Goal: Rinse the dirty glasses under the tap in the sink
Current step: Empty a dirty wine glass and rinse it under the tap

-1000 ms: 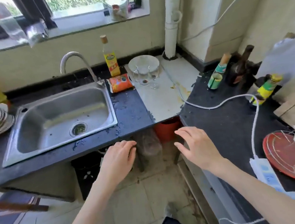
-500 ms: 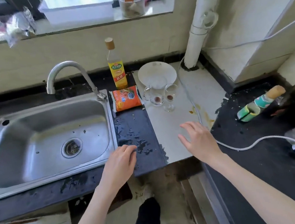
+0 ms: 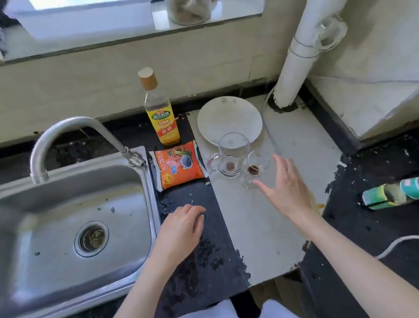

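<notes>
Two dirty glasses stand on the pale counter: a clear handled mug (image 3: 229, 157) with brown dregs, and a small stemmed glass (image 3: 255, 168) with a dark residue just to its right. My right hand (image 3: 285, 186) hovers open beside the stemmed glass, fingers spread, touching nothing that I can see. My left hand (image 3: 181, 227) rests on the dark wet counter with its fingers curled and holds nothing. The steel sink (image 3: 65, 229) lies at the left, and the curved tap (image 3: 74, 135) arches over its back edge with no water running.
A white plate (image 3: 227, 116) sits behind the glasses. A yellow-labelled bottle (image 3: 160, 112) and an orange packet (image 3: 179, 168) stand between sink and glasses. A white pipe (image 3: 304, 41) rises at the back right. A green-wrapped bottle (image 3: 403, 190) lies on the right counter.
The view has come closer to the counter. My right hand has reached forward to just beside the stemmed glass. My left hand has settled on the dark counter by the sink.
</notes>
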`<state>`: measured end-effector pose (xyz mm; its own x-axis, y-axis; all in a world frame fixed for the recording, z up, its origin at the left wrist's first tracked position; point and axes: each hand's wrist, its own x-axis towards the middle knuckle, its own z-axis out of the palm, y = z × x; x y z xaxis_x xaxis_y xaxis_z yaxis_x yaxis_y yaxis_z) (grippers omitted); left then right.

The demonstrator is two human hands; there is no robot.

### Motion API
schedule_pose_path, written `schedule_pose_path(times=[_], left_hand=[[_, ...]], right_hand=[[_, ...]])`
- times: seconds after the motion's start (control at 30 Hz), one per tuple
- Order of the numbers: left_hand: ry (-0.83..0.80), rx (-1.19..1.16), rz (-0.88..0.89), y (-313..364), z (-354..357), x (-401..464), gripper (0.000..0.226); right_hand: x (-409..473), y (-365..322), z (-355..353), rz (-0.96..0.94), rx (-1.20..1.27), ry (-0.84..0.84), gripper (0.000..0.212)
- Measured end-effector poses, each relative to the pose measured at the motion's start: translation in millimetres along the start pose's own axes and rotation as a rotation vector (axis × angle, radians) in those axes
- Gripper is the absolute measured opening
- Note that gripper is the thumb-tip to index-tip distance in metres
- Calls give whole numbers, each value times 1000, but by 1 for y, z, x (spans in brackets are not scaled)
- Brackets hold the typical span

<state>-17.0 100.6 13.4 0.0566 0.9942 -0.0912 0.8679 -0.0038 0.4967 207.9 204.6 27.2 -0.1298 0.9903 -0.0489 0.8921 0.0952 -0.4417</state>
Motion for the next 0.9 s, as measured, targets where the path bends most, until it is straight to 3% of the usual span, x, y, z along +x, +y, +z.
schedule_pose_path(times=[0.17,0.33,0.63,0.9], left_hand=[[26,-18,-94,4,-2,0,29],[71,-30,-157,10,-4,-6,24],[68,-91,-324,0,10,-54,28],[107,-97,-379,-37,-10,-101,30]], right_hand=[[28,5,16,74,138,-150,97],[39,20,31,62,283,-158,82],[-3,13,31,-172,356,-122,65],[-48,-79,49,-404,454,-474,61]])
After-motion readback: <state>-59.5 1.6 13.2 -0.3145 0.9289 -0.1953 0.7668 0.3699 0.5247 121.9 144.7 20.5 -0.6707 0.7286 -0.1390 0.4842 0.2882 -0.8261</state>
